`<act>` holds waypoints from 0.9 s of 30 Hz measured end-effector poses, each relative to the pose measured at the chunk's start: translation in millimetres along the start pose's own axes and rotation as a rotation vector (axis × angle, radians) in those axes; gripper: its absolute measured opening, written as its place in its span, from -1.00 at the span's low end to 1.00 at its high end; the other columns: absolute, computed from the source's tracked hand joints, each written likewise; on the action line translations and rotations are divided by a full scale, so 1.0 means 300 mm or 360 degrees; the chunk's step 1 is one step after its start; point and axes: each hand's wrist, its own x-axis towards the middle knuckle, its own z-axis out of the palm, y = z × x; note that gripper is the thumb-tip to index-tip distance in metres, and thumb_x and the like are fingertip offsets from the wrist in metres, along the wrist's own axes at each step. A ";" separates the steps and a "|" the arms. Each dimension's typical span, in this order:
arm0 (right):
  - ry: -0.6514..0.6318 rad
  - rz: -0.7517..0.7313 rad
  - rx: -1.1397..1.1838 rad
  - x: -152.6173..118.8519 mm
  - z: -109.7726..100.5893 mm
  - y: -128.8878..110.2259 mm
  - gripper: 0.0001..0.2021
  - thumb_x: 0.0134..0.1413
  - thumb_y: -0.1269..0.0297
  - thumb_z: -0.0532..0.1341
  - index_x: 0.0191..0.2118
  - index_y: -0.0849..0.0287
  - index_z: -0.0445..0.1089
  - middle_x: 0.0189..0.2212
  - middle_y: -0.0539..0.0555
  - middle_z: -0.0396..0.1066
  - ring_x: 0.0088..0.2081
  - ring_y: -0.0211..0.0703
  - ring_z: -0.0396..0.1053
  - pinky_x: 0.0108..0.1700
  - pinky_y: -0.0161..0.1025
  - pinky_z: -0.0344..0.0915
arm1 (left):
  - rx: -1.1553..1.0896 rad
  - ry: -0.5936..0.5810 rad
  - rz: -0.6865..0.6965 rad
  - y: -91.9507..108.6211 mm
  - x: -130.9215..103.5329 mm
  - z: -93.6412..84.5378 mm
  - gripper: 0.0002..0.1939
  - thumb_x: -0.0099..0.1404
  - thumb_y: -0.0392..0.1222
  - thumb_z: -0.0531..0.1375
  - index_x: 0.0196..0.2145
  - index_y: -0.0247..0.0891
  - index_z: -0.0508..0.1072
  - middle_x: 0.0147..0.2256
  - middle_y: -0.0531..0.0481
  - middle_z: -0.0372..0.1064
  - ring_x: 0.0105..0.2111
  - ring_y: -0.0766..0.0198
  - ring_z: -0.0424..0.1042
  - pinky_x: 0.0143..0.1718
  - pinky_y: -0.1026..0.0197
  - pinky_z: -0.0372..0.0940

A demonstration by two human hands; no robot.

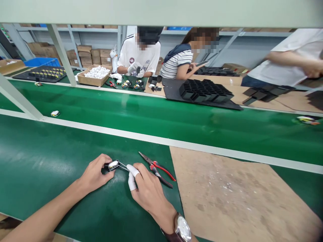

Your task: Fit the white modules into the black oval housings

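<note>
My left hand (99,171) grips a small black housing (107,166) between thumb and fingers. A white-topped electronic part (113,164) with a touch of yellow sits at the housing's open end. Two thin pale wires (123,166) run from there to my right hand (147,188), pinched in its fingertips. White finger cots cover the right thumb and a finger, and a watch (182,228) is on that wrist. Just beyond the right hand, long-nose pliers (156,168) with red and black handles lie on the green bench (60,151), their jaws pointing away to the left.
Brown cardboard (227,188) covers the bench at right. Beyond a pale rail runs a green conveyor belt (151,117) carrying a few small circuit assemblies (55,113). Across it, several people work near black housings (205,90) and a box of white parts (94,75). A slanted post (20,95) stands left.
</note>
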 end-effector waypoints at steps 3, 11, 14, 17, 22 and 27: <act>0.0014 -0.0024 -0.0003 0.002 -0.003 -0.002 -0.67 0.30 0.54 0.05 0.10 0.26 0.38 -0.08 0.21 0.47 -0.25 -0.06 0.46 -0.34 -0.17 0.36 | 0.0013 0.0002 -0.0004 -0.002 -0.002 0.002 -0.78 0.35 -0.28 0.24 -0.08 -0.14 0.34 -0.17 0.03 0.48 -0.33 0.29 0.49 -0.33 0.25 0.41; 0.0096 -0.0020 -0.0021 0.012 -0.005 -0.010 -0.68 0.31 0.56 0.07 0.10 0.27 0.37 -0.09 0.21 0.48 -0.25 -0.05 0.45 -0.34 -0.16 0.35 | 0.0054 0.0000 -0.0008 -0.004 -0.004 0.002 -0.79 0.34 -0.30 0.25 -0.09 -0.14 0.34 -0.20 0.06 0.47 -0.36 0.31 0.47 -0.35 0.27 0.38; 0.0078 -0.0033 -0.0016 0.012 -0.006 -0.011 -0.65 0.28 0.58 0.05 0.11 0.28 0.37 -0.10 0.21 0.47 -0.25 -0.05 0.46 -0.36 -0.16 0.35 | 0.0044 -0.0003 0.0006 -0.001 -0.004 0.002 -0.78 0.35 -0.30 0.24 -0.09 -0.14 0.34 -0.21 0.06 0.47 -0.36 0.31 0.47 -0.35 0.27 0.38; 0.0057 -0.0037 -0.0018 0.009 -0.004 -0.013 -0.63 0.27 0.57 0.05 0.13 0.28 0.36 -0.10 0.21 0.47 -0.26 -0.05 0.46 -0.38 -0.15 0.35 | 0.0052 0.0001 0.0024 0.002 -0.002 0.002 -0.78 0.34 -0.30 0.24 -0.09 -0.14 0.34 -0.22 0.06 0.46 -0.36 0.31 0.47 -0.35 0.27 0.38; 0.0059 -0.0053 -0.0037 0.010 0.000 -0.020 -0.63 0.29 0.57 0.05 0.14 0.29 0.35 -0.11 0.23 0.47 -0.23 -0.02 0.45 -0.38 -0.14 0.36 | 0.0064 -0.0021 0.0025 0.004 -0.001 0.001 -0.80 0.36 -0.29 0.23 -0.09 -0.14 0.34 -0.22 0.06 0.46 -0.36 0.30 0.47 -0.35 0.26 0.37; 0.0100 -0.0076 -0.0102 0.019 -0.004 -0.032 -0.64 0.29 0.57 0.04 0.12 0.28 0.37 -0.14 0.23 0.47 -0.23 -0.02 0.44 -0.38 -0.14 0.35 | 0.0090 -0.0026 0.0027 0.003 -0.004 0.005 -0.83 0.37 -0.26 0.23 -0.11 -0.13 0.33 -0.24 0.06 0.46 -0.37 0.29 0.46 -0.36 0.26 0.36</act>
